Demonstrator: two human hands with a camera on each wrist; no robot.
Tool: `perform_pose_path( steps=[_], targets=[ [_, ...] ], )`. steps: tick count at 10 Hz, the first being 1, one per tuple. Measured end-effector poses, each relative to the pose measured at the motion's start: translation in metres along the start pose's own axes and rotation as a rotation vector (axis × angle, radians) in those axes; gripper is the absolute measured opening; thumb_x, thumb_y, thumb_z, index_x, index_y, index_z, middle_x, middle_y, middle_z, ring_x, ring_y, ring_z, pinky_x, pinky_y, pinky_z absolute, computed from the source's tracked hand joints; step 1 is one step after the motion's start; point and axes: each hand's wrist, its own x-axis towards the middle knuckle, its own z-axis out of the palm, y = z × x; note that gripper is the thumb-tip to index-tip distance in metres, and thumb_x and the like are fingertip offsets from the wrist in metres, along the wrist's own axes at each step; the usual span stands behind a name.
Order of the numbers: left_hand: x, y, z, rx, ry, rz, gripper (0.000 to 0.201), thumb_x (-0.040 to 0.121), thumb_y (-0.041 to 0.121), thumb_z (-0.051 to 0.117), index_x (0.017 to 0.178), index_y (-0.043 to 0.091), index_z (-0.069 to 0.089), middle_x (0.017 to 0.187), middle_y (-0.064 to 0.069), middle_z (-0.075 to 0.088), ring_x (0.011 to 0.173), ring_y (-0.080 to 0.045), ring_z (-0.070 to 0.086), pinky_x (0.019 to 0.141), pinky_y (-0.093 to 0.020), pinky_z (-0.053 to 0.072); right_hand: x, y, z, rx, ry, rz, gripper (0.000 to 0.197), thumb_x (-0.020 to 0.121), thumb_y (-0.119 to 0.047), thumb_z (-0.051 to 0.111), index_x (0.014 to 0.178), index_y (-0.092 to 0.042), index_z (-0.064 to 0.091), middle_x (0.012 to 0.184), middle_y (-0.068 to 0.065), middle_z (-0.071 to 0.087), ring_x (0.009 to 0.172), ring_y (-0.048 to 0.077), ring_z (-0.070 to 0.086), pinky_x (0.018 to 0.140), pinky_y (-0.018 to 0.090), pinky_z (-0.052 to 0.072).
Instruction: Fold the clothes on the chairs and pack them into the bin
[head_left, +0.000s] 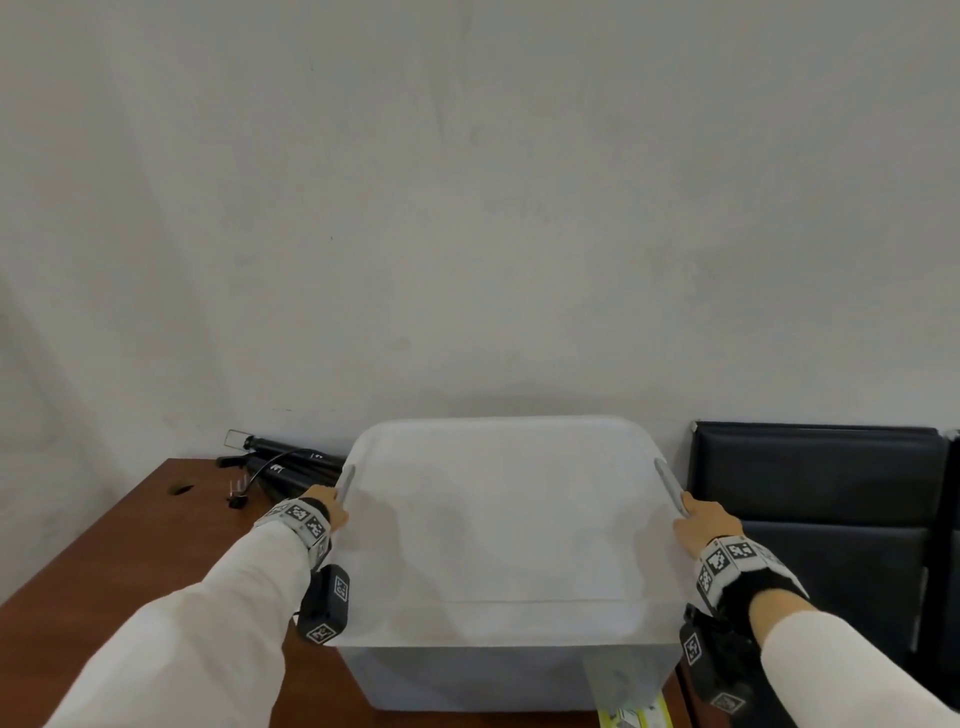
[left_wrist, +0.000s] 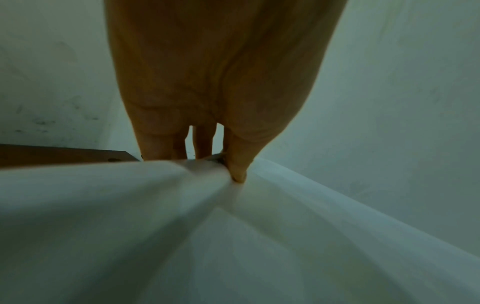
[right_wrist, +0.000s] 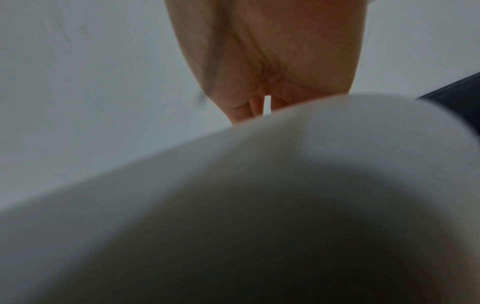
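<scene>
At lower centre of the head view, the lidded bin (head_left: 498, 525) sits on the table (head_left: 156, 545), left hand (head_left: 330, 512) and right hand (head_left: 698, 525) clamped on its side latches; rigid, probably light, best held there.

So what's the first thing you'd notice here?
A big white bin with its white lid stands on a brown table, filling the middle of the head view. The left hand and right hand each grip a grey side handle. A black chair stands to the right.
</scene>
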Motion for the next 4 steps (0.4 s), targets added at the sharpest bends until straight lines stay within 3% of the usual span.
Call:
perform_pose_path(
  steps=[1,3,4],
  targets=[
    [-0.002,-0.001,0.0,-0.019,0.018,0.003,0.047,0.093,0.024,0.055,0.135,0.006,0.046,0.136,-0.011,0.051,0.123,-0.025,0.052,0.1,-0.028,0.041,-0.001,-0.001,-0.002,0.02,-0.014,0.015,0.053,0.095,-0.017,0.043,0.147,-0.026,0.035,0.118,0.011,0.06,0.087,0.026,0.056,0.073,0.026,0.046],
    [-0.011,0.005,-0.009,-0.143,0.163,0.049,0.033,0.091,0.032,0.057,0.11,0.005,0.06,0.116,-0.014,0.063,0.106,-0.029,0.06,0.088,-0.031,0.045,-0.011,-0.008,-0.009,0.003,-0.017,-0.011,0.04,0.095,-0.011,0.043,0.134,-0.015,0.05,0.09,0.008,0.057,0.079,0.027,0.056,0.072,0.029,0.044],
    [-0.018,0.015,-0.03,-0.226,0.233,0.07,0.031,0.094,0.029,0.049,0.106,0.004,0.063,0.119,-0.016,0.063,0.108,-0.031,0.059,0.09,-0.033,0.045,-0.016,-0.015,-0.019,0.005,-0.053,-0.087,0.064,0.093,-0.01,0.05,0.15,-0.022,0.024,0.132,0.012,0.051,0.1,0.028,0.061,0.087,0.032,0.05]
  ],
)
